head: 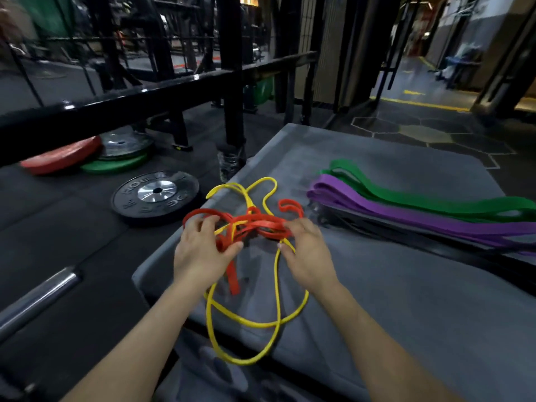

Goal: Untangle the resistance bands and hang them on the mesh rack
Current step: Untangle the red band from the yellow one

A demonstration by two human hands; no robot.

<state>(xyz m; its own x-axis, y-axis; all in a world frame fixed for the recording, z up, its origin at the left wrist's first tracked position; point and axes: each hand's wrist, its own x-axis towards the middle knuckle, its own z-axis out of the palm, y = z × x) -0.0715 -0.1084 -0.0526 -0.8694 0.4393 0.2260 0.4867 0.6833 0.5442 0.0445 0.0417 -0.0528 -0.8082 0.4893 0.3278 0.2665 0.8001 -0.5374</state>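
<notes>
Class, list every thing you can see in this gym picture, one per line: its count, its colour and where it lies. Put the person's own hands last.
red band: one, red, tangled on the grey mat, between both hands
yellow band: one, yellow, looped through the red band, trailing toward the viewer
purple bands: count unclear, purple, laid flat on the mat's right side
green bands: count unclear, green, just beyond the purple bands
grey mat: one, grey, under all the bands
black plate: one, black, floor left of the mat
red plate: one, red, floor far left
green plate: one, green, beside the red plate
left hand: grips the red band
right hand: grips the tangle's right side
</notes>
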